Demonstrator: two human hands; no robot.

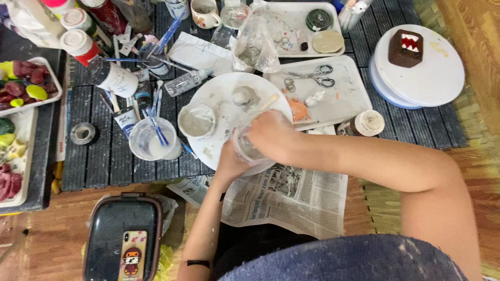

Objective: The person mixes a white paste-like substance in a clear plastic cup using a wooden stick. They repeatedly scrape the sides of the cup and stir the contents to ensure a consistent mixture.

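Between both sets of fingers: clear cup (pixel 249 148), left hand (pixel 230 162) gripping it, right hand (pixel 272 134) clenched over its mouth. Best kept steady above the plate (pixel 219 99).

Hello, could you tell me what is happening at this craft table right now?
A person holds a small clear cup in both hands over a round white plate: the left hand cups it from below, the right hand covers its top. A lump of grey clay lies on the plate, and newspaper is spread beneath.
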